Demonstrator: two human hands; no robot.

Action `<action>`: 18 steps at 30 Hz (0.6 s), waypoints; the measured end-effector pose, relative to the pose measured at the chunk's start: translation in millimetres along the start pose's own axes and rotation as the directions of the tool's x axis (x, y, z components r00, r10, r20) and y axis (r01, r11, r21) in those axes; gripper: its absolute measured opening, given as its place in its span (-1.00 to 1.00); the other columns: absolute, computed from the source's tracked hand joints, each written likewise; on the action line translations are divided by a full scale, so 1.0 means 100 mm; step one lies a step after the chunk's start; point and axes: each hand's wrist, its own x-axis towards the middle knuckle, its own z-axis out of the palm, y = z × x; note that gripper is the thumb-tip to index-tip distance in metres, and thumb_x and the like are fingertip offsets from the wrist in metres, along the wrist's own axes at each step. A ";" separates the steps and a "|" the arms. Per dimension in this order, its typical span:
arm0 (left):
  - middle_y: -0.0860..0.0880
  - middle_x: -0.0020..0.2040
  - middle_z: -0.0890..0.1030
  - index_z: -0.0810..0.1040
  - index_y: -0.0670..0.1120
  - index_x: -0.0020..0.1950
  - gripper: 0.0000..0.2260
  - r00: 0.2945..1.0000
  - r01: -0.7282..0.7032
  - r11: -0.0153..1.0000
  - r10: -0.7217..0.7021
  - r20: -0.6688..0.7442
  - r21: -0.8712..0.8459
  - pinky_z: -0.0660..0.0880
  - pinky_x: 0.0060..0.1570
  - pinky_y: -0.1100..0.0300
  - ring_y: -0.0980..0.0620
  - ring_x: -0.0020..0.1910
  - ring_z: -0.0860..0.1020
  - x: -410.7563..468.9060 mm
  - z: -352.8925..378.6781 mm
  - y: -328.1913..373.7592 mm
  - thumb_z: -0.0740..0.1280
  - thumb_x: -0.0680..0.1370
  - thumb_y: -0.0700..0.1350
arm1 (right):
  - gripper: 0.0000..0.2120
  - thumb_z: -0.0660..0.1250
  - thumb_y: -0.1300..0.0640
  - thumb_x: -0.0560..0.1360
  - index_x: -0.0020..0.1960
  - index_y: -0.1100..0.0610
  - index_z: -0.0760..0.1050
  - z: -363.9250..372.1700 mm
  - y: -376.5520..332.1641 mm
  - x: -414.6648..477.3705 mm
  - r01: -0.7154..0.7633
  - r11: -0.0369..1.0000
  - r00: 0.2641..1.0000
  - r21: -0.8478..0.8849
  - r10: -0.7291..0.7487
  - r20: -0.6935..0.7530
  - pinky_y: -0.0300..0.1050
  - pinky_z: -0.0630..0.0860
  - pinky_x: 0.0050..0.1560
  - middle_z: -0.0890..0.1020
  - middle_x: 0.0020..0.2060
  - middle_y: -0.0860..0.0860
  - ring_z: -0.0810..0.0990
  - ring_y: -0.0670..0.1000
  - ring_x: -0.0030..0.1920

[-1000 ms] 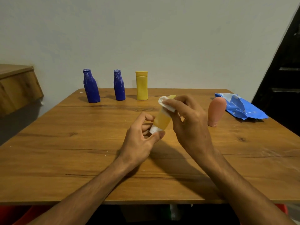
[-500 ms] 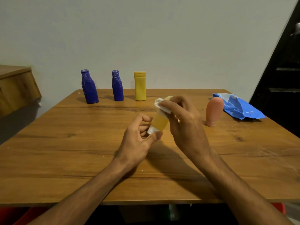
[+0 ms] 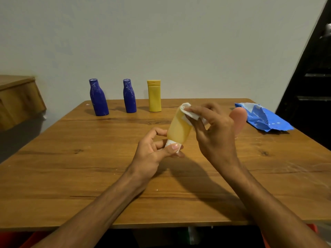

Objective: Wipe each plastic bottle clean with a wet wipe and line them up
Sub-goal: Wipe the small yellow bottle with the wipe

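My left hand (image 3: 152,154) pinches the lower, white end of the pale yellow bottle (image 3: 179,129) between thumb and fingers, holding it tilted above the middle of the bench (image 3: 71,158). My right hand (image 3: 215,138) grips the wipe (image 3: 189,113) against the bottle's upper end, forefinger laid over it.

Since a second ago my right fingers have spread, and more of the bottle's side shows. The pink bottle (image 3: 239,120) near the right edge is now partly hidden behind that hand.

Along the far edge a blue bottle (image 3: 98,98), a second blue bottle (image 3: 129,96) and a tall yellow bottle (image 3: 154,96) stand in a row, apart. The blue packet (image 3: 263,119) lies at the far right corner; I cannot see its contents.
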 end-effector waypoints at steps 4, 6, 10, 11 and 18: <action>-0.27 -0.09 0.70 0.44 -0.18 0.17 -0.59 1.000 0.030 0.993 -0.031 -0.001 -0.110 0.61 -0.02 0.08 -0.15 -0.15 0.68 0.01 -0.01 0.01 0.43 0.37 -0.13 | -0.76 0.41 0.26 0.45 0.12 0.13 0.61 0.00 -0.01 0.00 0.014 0.998 0.999 0.056 -0.016 0.046 -0.43 0.43 -0.18 0.58 -0.08 0.04 0.52 -0.08 -0.11; -0.29 -0.09 0.69 0.44 -0.17 0.15 -0.61 0.999 0.042 0.989 -0.041 0.008 -0.144 0.58 -0.06 0.12 -0.15 -0.16 0.68 0.01 0.00 0.01 0.44 0.37 -0.14 | -0.75 0.41 0.25 0.45 0.12 0.12 0.61 0.00 -0.02 0.00 -0.014 0.997 1.000 0.079 0.012 0.024 -0.39 0.45 -0.17 0.59 -0.07 0.03 0.54 -0.08 -0.09; -0.29 -0.05 0.68 0.45 -0.16 0.16 -0.60 0.998 0.063 0.967 -0.064 0.003 -0.246 0.60 -0.06 0.09 -0.17 -0.14 0.68 0.01 -0.03 0.01 0.43 0.37 -0.14 | -0.76 0.42 0.24 0.44 0.11 0.12 0.62 0.02 -0.05 0.00 -0.037 0.991 0.996 0.125 0.026 0.089 -0.21 0.54 -0.13 0.61 -0.04 0.05 0.57 -0.04 -0.05; -0.29 -0.05 0.68 0.45 -0.16 0.17 -0.61 0.998 0.065 0.957 -0.067 0.005 -0.281 0.61 -0.04 0.08 -0.16 -0.15 0.68 0.01 -0.04 0.02 0.42 0.38 -0.15 | -0.75 0.42 0.25 0.44 0.11 0.13 0.62 0.03 -0.05 -0.01 -0.040 0.990 0.991 0.137 0.022 0.132 -0.17 0.57 -0.11 0.62 -0.03 0.06 0.58 -0.04 -0.03; -0.25 -0.07 0.68 0.44 -0.18 0.20 -0.65 0.997 0.077 0.918 -0.072 0.028 -0.390 0.63 -0.02 0.08 -0.13 -0.17 0.68 0.03 -0.06 0.02 0.36 0.43 -0.18 | -0.77 0.43 0.25 0.43 0.09 0.14 0.63 0.05 -0.08 -0.02 -0.095 0.977 0.982 0.191 0.061 0.176 -0.18 0.57 -0.08 0.63 -0.03 0.02 0.59 -0.08 -0.02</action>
